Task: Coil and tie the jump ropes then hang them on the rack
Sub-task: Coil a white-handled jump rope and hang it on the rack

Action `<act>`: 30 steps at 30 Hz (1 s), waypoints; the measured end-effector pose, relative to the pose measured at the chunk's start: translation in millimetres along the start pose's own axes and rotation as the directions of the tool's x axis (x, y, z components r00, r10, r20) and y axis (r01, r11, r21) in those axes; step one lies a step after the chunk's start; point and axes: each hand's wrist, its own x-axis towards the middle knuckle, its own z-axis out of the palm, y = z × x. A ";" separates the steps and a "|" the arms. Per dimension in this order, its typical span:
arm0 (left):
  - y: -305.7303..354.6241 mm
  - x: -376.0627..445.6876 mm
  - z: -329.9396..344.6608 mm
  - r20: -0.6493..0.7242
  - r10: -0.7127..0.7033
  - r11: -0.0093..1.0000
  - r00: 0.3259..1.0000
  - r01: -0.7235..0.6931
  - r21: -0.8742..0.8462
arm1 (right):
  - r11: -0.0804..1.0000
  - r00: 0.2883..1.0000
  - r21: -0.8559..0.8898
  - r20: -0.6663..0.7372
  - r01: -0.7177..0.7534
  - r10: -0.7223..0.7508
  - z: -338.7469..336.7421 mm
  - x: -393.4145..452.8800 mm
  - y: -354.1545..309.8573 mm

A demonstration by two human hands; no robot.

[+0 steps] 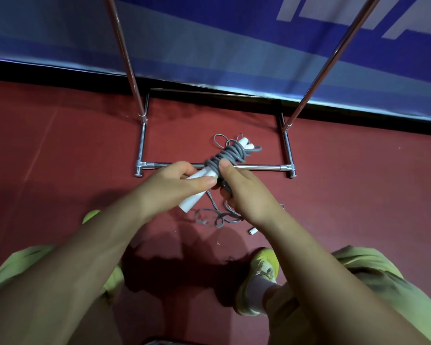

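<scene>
— Red floor [60,150] under us, rack [210,166] base ahead. What do we hold?

— Our left hand [171,186] grips the white handles [197,192]; our right hand [244,192] pinches the gray rope [228,155] coiled around them.

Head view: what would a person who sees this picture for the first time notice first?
At the centre, the left hand grips white handles while the right hand holds the grey rope coiled around them. Behind stands the chrome rack on the red floor, with more loose rope lying below the hands.
</scene>
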 end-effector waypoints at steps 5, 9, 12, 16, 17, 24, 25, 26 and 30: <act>9.1 -7.5 -6.9 0.326 -0.154 0.865 0.933 0.286 -0.413 | 0.984 0.997 0.161 -0.043 0.072 -0.066 -0.8 -3.3 -5.0; 2.9 -9.8 -2.3 0.672 0.017 0.632 0.740 0.513 -0.581 | 0.947 0.987 0.279 -0.008 0.158 -0.162 -4.2 -9.7 -8.0; 0.3 -13.0 6.3 0.734 0.099 0.584 0.672 0.558 -0.590 | 0.940 0.980 0.286 0.016 0.186 -0.198 -4.8 -9.5 -7.7; 4.8 -8.8 4.8 0.664 0.009 0.595 0.748 0.529 -0.605 | 0.981 0.993 0.168 0.048 0.096 -0.106 -7.1 -5.4 -5.8; 5.1 -7.5 4.2 0.641 -0.014 0.609 0.767 0.515 -0.603 | 0.987 0.995 0.144 0.063 0.073 -0.083 -7.1 -4.1 -5.4; 1.6 -2.0 5.7 0.449 -0.142 0.767 0.882 0.385 -0.514 | 1.000 0.997 -0.025 0.081 0.000 0.002 -10.8 -4.7 -9.4; -0.3 -1.0 7.8 0.389 -0.151 0.806 0.909 0.341 -0.483 | 0.996 0.997 -0.089 0.074 -0.010 0.016 -11.4 -4.5 -8.9; -1.3 -0.4 10.2 0.339 -0.154 0.842 0.928 0.302 -0.446 | 0.988 0.998 -0.152 0.062 -0.018 0.028 -11.3 -3.8 -8.1; 1.9 -1.3 14.7 0.230 -0.151 0.879 0.961 0.237 -0.414 | 0.961 0.999 -0.276 -0.022 -0.035 0.030 -9.6 -2.2 -5.7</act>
